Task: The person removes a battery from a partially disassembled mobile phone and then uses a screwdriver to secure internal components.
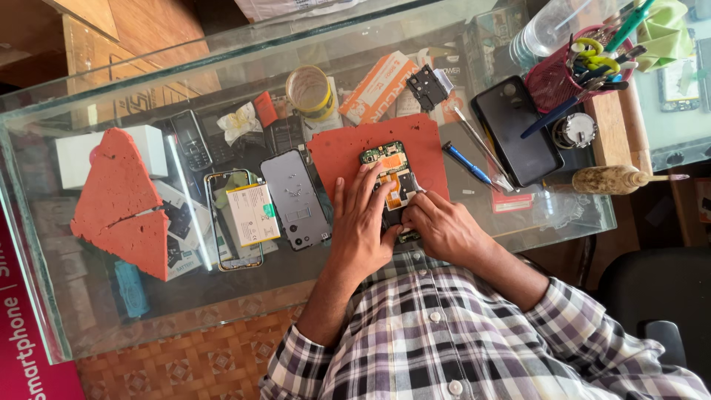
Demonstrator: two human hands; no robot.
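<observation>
On the glass counter (89, 311), the red foam mat (341, 152) sits at twelve o'clock from you, carrying the opened phone (391, 181). Your left hand (363, 222) presses flat on it; your right hand (441, 230) pinches its edge. It looks light and fragile: hold the frame's edges, not the circuit board.

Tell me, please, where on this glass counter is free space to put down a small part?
The glass counter is bare along its near edge, below the red foam wedge and the grey back cover. Crowded: the far side around the tape roll, and the right by the pink pen holder.
</observation>
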